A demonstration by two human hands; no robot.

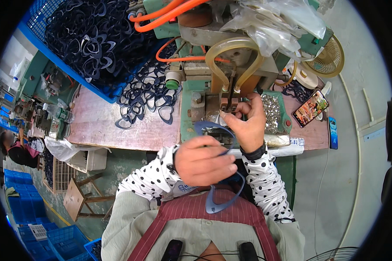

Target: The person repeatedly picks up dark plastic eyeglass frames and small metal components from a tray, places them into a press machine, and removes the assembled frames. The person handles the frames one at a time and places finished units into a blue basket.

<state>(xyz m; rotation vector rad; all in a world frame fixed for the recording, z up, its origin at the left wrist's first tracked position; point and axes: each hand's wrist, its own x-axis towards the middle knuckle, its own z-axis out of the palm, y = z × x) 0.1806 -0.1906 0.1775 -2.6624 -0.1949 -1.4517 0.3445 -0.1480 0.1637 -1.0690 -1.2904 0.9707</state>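
Note:
My left hand (206, 160) is closed, somewhat blurred, round a dark blue flat loop-shaped piece (213, 206) with a wide rounded tip. A blue curved band (201, 126) shows beyond the fingers, at the machine; whether it belongs to the same piece I cannot tell. My right hand (248, 124) reaches in from the right, thumb and fingers bent together at the copper-coloured block (228, 104) of a green bench machine (189, 102). What those fingertips hold, if anything, is too small or hidden. Beside that hand lies a green tray (287, 114) of small shiny metal bits (271, 113).
A blue crate (80, 80) heaped with dark loops stands at the far left, more loops (146, 98) spilling onto the table (87, 130). Orange hoses (170, 15) and a plastic bag (270, 26) hang over the machine. A phone (310, 108) and fan (329, 56) are right.

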